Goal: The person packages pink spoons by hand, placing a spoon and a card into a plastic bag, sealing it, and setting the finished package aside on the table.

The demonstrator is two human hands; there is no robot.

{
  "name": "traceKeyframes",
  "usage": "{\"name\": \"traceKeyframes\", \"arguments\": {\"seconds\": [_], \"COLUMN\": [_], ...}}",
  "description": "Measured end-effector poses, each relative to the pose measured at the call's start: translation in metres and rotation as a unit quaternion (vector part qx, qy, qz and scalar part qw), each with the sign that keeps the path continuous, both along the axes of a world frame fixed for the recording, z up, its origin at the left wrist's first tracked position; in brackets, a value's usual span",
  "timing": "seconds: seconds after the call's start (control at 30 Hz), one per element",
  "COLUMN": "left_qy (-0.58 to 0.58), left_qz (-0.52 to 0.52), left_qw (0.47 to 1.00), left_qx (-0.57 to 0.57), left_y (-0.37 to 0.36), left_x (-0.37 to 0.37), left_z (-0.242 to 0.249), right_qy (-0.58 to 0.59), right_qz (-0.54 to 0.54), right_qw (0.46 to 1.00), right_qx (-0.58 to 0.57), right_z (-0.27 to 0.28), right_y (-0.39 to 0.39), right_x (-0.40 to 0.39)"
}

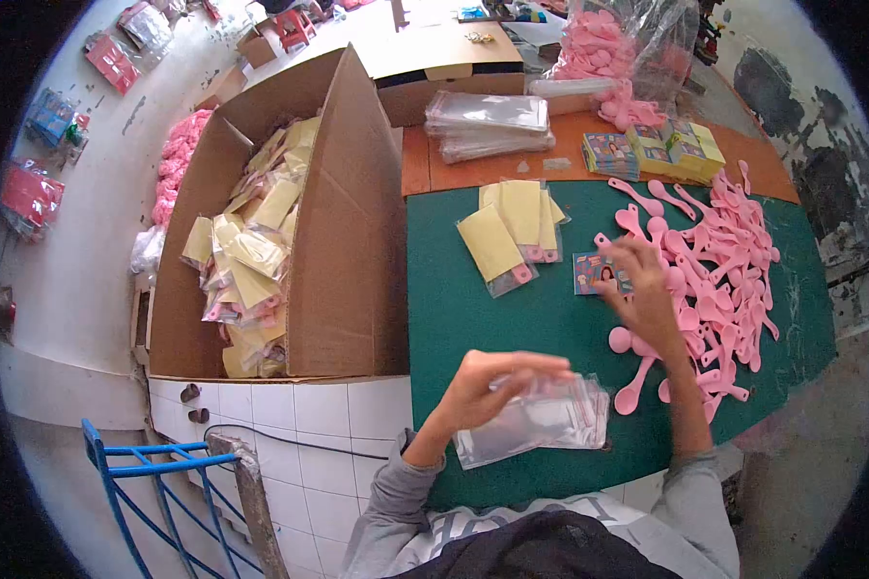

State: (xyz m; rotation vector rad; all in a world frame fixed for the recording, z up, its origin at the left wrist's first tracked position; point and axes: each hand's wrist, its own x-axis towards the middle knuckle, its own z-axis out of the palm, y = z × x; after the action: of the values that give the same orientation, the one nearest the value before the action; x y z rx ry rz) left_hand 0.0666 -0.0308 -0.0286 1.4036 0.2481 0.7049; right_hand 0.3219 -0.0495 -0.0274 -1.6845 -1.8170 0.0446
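My left hand [497,384] rests on a stack of clear plastic bags [541,425] at the near edge of the green mat [492,318], fingers curled over the top bag. My right hand [642,285] reaches out over the mat, fingertips on a small printed card [589,272] at the edge of a pile of pink plastic spoons [724,261]. Several finished packs with yellow backing [512,232] lie farther back on the mat.
A big open cardboard box [348,241] full of yellow packed bags [246,261] stands to the left. Behind are a stack of clear bags [488,121], piles of printed cards [652,150], and a plastic sack of pink spoons [603,53]. A blue metal frame [135,482] stands lower left.
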Motion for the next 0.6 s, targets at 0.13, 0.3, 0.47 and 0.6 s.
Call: {"name": "traceKeyframes", "arguments": {"seconds": [0.13,0.3,0.47,0.6], "left_qy": [-0.019,0.072,0.110,0.161], "left_qz": [0.026,0.084,0.095,0.112], "left_qw": [0.994,0.994,0.989,0.979], "left_qx": [0.103,0.024,-0.030,0.049], "left_y": [0.000,0.000,-0.001,-0.001], "left_x": [-0.013,-0.004,0.009,0.010], "left_z": [0.008,0.006,-0.001,-0.006], "right_qy": [-0.188,0.191,0.280,0.139], "right_qz": [-0.056,-0.029,0.063,0.120], "right_qw": [0.978,0.966,0.954,0.980], "right_qx": [-0.067,-0.174,-0.082,-0.070], "right_z": [-0.016,0.004,0.059,0.070], "right_y": [0.005,-0.009,-0.035,-0.044], "right_x": [0.037,0.025,-0.016,-0.023]}}
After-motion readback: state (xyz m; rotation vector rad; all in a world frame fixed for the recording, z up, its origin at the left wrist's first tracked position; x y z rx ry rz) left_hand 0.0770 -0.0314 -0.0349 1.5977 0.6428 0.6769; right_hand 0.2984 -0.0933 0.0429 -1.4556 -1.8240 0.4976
